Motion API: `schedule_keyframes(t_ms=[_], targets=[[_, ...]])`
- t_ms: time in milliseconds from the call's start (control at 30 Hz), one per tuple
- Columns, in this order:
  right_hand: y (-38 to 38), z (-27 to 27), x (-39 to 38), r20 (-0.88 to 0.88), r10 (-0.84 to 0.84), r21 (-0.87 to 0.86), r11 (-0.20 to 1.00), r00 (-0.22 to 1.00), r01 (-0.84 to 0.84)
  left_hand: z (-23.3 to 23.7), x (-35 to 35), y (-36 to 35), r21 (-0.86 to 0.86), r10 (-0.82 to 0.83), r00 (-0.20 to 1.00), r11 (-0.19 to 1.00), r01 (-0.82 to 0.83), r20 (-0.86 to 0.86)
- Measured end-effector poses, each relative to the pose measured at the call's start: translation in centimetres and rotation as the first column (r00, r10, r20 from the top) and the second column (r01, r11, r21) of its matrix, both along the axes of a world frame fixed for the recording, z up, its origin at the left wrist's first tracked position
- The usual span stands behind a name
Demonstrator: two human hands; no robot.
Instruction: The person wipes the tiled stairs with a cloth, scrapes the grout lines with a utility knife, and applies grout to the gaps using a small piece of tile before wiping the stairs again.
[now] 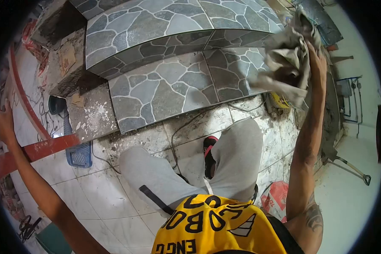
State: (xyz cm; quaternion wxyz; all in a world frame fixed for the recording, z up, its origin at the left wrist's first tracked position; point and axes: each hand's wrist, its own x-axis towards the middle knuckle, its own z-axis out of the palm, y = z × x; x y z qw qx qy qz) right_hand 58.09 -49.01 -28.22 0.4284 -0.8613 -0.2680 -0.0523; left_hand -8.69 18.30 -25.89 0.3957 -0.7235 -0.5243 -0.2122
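Note:
My right hand (pixel 316 57) is raised at the upper right and closed on a crumpled, dirty grey-beige rag (pixel 285 63). The rag hangs over the right end of the tiled steps (pixel 169 91), which have a grey stone pattern with white lines. Far to the left, my left hand (pixel 4 125) is closed at a red metal bar near the edge of view; its fingertips are partly hidden. Below that hand, a wider red metal beam (pixel 38 151) runs toward the steps, passing by my forearm.
A blue plastic tray (pixel 79 155) lies on the dusty floor tiles (pixel 114 203). Dark cable runs along the floor before the steps. A yellow container (pixel 279 100) stands below the rag. A shovel (pixel 351 167) leans at the right, and a red-and-white bag (pixel 275 199) lies beside me.

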Motion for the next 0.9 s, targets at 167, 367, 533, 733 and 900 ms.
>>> schedule_keyframes(t_ms=[167,367,533,733,900], targets=[[-5.2,-16.9,13.0,0.014,-0.182,-0.560,0.813,0.983,0.159,0.1,-1.5,1.4,-0.004,-0.052,0.998,0.999,0.052,0.024],[8.5,-23.7,0.8,0.093,-0.025,-0.695,0.715,0.995,0.083,0.5,1.0,-2.2,0.018,0.039,0.992,0.999,-0.041,0.121],[26.4,-27.0,-25.6,0.356,0.739,-0.684,0.623,0.572,-0.379,-0.5,1.9,-3.2,-0.005,-0.019,0.997,1.000,0.019,0.073],[30.4,-17.1,-35.5,-0.120,0.990,0.024,0.076,0.073,-0.997,0.6,2.1,-5.4,0.090,-0.180,0.981,0.981,0.174,0.068],[12.9,-9.8,-14.7,-0.560,0.557,0.033,0.755,0.613,-0.655,0.2,1.8,-4.7,-0.017,-0.043,0.996,0.999,0.045,0.081]])
